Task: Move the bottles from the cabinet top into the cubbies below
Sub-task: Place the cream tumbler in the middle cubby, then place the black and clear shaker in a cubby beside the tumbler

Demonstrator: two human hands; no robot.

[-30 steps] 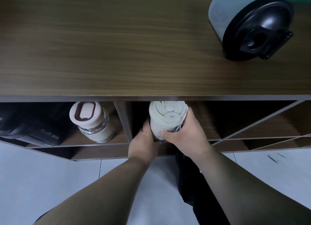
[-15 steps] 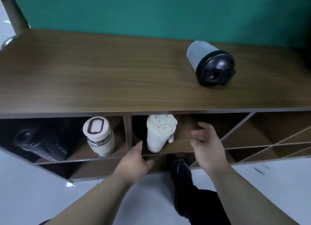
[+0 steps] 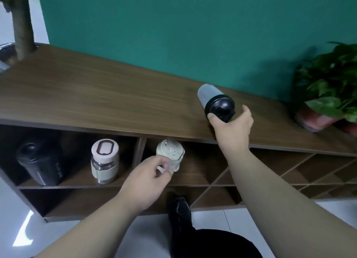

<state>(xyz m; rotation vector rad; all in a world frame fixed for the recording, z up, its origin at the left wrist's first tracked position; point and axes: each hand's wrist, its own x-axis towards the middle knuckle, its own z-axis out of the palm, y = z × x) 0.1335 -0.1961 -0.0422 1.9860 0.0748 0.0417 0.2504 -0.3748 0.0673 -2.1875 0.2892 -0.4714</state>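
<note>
A grey bottle with a black lid (image 3: 208,93) lies on its side on the wooden cabinet top (image 3: 96,95). My right hand (image 3: 233,126) cups its lid: the thumb touches the left side, and the fingers curl round the right with a small gap. A cream bottle (image 3: 170,148) stands in the middle cubby. My left hand (image 3: 144,178) hovers in front of its lower part, fingers loosely curled, holding nothing. The left cubby holds a pink-lidded glass bottle (image 3: 105,161) and a black bottle (image 3: 41,165).
A potted green plant (image 3: 332,84) stands at the right end of the cabinet top, close to the grey bottle. A tree trunk (image 3: 21,22) rises at the far left. Diagonal cubbies (image 3: 289,171) fill the cabinet's right side. My foot (image 3: 179,209) is by the cabinet base.
Both hands let go of the cream bottle, which stays in the middle cubby. My right hand rose to the grey bottle's lid on top. The view tilted upward.
</note>
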